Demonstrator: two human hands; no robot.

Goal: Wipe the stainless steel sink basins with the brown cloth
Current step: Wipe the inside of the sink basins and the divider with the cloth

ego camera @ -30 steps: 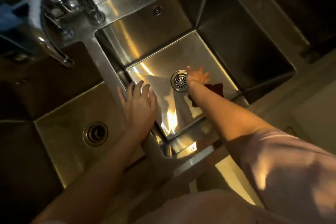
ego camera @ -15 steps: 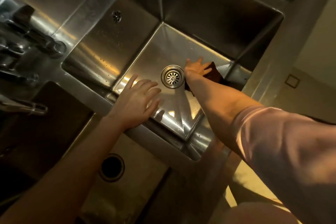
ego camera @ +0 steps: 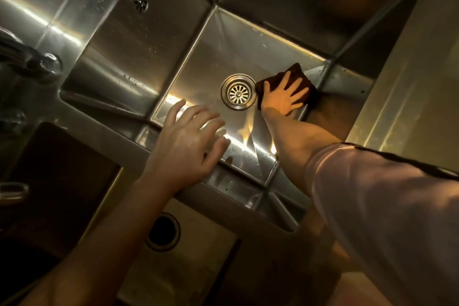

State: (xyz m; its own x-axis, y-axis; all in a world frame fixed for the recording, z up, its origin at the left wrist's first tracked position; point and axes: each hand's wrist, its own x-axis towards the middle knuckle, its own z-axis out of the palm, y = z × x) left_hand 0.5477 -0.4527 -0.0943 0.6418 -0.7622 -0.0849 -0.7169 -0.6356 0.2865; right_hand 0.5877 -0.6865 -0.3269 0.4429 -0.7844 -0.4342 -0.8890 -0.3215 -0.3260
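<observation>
My right hand [ego camera: 283, 98] lies flat with spread fingers on the brown cloth [ego camera: 301, 77], pressing it onto the floor of the right steel basin [ego camera: 223, 40], just right of the round drain strainer [ego camera: 238, 92] and near the basin's right corner. My left hand [ego camera: 186, 141] rests open on the steel divider [ego camera: 129, 146] between the two basins, fingers apart and reaching over the edge. The left basin [ego camera: 198, 243] lies below the divider, dim, with its dark drain hole [ego camera: 162, 231].
The faucet base and handles [ego camera: 32, 62] stand at the left on the sink deck. An overflow grille [ego camera: 139, 1] sits in the right basin's back wall. The counter rim [ego camera: 407, 62] runs along the right. Water drops dot the basin walls.
The view has swung closer over the right basin. My right hand has slid the cloth rightward, away from the drain toward the corner. My left hand stays on the divider.
</observation>
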